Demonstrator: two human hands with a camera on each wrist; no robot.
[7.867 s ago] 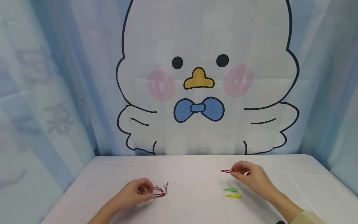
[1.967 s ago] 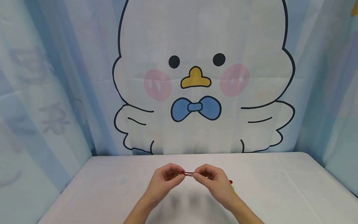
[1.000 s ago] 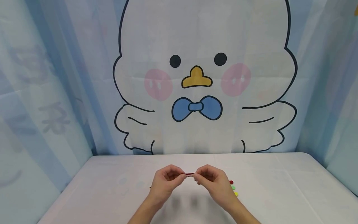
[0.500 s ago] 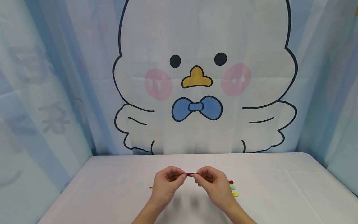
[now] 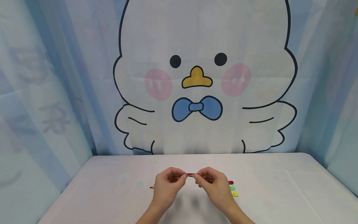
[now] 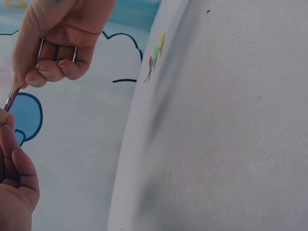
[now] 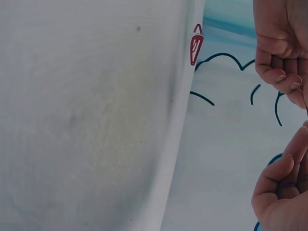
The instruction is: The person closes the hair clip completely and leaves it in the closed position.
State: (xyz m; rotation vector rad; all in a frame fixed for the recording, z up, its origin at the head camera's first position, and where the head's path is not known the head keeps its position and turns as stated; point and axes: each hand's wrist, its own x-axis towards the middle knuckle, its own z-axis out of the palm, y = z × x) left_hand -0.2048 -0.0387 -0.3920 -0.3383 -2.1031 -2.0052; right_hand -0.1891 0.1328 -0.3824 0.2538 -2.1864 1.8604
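Observation:
A dark red snap hair clip is held in the air above the middle of the table, between both hands. My left hand pinches one end with thumb and fingertips, and my right hand pinches the other. In the left wrist view the same hair clip shows between the two hands' fingertips. Behind my right hand, red, green and yellow hair clips lie in a column, partly hidden. Another red hair clip lies on the left side; in the head view my left hand covers most of it.
The white-covered table spreads out on both sides of the hands. Behind it hangs a curtain with a white cartoon bird and a blue bow tie. Pale blue curtains stand along the sides.
Earlier the hands were apart, the right holding a red clip above the green and yellow ones. A red clip now lies beside those, and both hands meet centrally. They have sunk slightly this last second.

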